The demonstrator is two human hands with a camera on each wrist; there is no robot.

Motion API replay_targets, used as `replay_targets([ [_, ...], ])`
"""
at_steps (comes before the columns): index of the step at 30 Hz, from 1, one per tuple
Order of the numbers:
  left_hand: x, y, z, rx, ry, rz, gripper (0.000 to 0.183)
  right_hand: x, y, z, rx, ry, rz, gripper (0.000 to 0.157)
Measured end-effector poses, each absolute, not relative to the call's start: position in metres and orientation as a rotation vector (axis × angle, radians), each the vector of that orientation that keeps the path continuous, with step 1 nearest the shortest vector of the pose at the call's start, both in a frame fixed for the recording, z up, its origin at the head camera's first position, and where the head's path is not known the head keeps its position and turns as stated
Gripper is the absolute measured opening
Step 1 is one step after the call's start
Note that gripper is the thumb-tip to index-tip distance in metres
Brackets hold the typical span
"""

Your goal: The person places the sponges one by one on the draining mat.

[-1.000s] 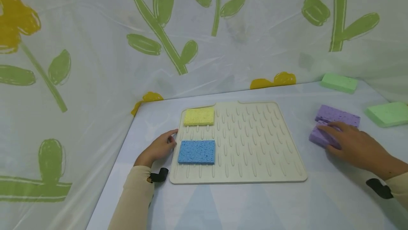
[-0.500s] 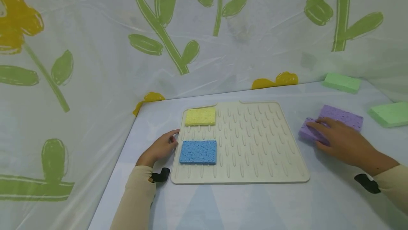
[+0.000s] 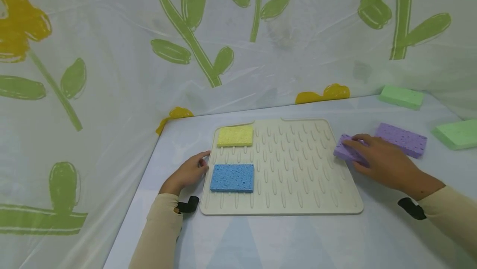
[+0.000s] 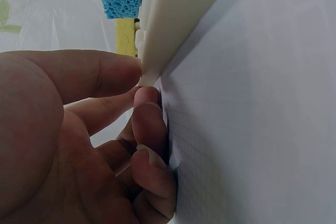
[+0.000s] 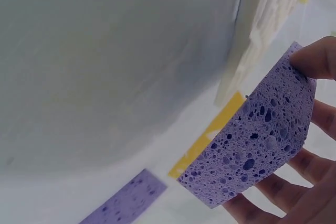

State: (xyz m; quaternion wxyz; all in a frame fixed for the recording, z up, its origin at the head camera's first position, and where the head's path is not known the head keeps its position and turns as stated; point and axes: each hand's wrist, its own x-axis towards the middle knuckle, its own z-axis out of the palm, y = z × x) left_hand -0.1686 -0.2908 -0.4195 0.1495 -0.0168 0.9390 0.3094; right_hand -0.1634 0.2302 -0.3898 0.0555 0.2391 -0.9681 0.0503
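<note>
My right hand grips a purple sponge between thumb and fingers, over the right edge of a cream ridged drying mat. In the right wrist view this sponge is tilted, its porous broad face showing. At the mat's left edge, my left hand rests on the table with thumb and index fingertip against the rim and the other fingers loosely bent, as the left wrist view shows. On the mat's left side lie a yellow sponge at the back and a blue sponge in front.
A second purple sponge lies on the white table beyond my right hand. Farther right are two green sponges, one at the back and one near the right border. A flower-printed curtain hangs behind the table.
My right hand has carried the purple sponge leftward, away from the other purple one, to the mat's right edge. The left hand has stayed at the mat's left edge.
</note>
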Motion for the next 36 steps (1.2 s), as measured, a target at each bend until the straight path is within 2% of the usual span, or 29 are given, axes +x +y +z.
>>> replay_targets([
  [14, -0.169, -0.291, -0.417, -0.039, 2.707, 0.878, 0.056, -0.172, 0.192, -0.382, 0.893, -2.784, 0.213, 0.056],
  [36, -0.169, -0.289, -0.421, -0.073, 2.718, 0.844, 0.056, -0.192, 0.126, -0.366, 0.974, -2.734, 0.252, 0.056],
])
